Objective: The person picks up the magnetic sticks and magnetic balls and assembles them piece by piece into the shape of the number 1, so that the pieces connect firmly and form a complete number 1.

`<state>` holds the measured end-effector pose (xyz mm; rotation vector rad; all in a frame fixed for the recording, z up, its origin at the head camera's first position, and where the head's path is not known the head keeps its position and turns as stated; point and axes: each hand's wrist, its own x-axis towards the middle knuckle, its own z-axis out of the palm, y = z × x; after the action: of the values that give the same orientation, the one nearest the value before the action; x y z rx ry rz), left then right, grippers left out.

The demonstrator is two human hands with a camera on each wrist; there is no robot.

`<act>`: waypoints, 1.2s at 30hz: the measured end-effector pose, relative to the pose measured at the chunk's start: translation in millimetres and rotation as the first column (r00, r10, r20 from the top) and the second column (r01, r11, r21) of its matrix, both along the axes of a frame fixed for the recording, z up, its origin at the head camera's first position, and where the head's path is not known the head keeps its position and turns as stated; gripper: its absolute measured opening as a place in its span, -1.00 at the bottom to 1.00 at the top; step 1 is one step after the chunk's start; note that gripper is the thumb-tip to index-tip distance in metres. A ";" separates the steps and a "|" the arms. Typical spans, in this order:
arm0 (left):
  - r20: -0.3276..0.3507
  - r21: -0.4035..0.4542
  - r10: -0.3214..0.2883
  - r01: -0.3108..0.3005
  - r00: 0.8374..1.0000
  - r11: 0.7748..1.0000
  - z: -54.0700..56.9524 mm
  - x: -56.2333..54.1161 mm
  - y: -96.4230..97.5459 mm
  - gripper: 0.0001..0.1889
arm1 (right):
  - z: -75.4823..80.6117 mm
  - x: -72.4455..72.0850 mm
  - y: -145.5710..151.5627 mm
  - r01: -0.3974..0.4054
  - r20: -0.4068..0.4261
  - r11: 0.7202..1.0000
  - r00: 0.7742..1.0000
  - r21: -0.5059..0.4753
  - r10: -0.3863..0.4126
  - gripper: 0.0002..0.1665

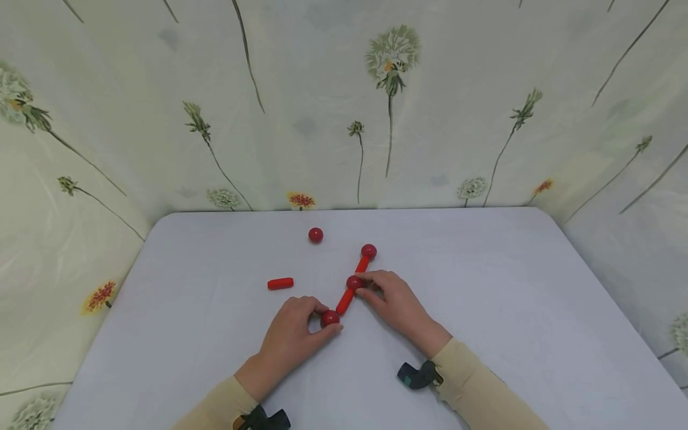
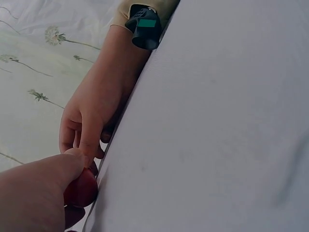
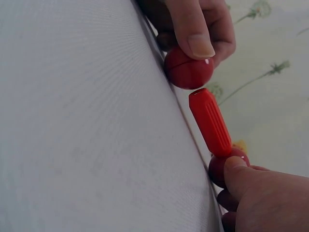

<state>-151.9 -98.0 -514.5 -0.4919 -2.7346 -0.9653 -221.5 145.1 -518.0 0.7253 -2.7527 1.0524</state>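
My left hand (image 1: 292, 334) pinches a dark red ball (image 1: 330, 318) between thumb and fingers, low over the white table. A bright red ridged rod (image 1: 345, 302) runs from just beside that ball up to a second red ball (image 1: 353, 282). My right hand (image 1: 395, 301) pinches this middle ball. Beyond it, another red rod (image 1: 362, 264) leads to a far red ball (image 1: 368, 251), in one slanting line. In the right wrist view the rod (image 3: 210, 122) meets the right hand's ball (image 3: 219, 169); its other end lies very close to the left hand's ball (image 3: 189, 71), and whether they touch I cannot tell.
A loose red rod (image 1: 280, 283) lies on the white table (image 1: 484, 269) left of the joined pieces. Farther back sits a single red ball (image 1: 315, 235). Behind the table hangs a pale cloth (image 1: 306, 89) printed with dandelions. Dark wrist cameras (image 1: 419, 375) are strapped at both sleeves.
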 end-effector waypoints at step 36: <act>0.014 -0.012 -0.030 0.030 0.999 0.999 0.5 2.8 6.1 -0.58 | -1.0 -1.1 -0.7 0.001 0.021 1.000 1.000 0.006 -0.001 -0.59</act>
<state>-149.1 -91.9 -514.1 -0.5315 -2.7542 -0.9635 -222.6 144.4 -519.1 0.7177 -2.7745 1.0576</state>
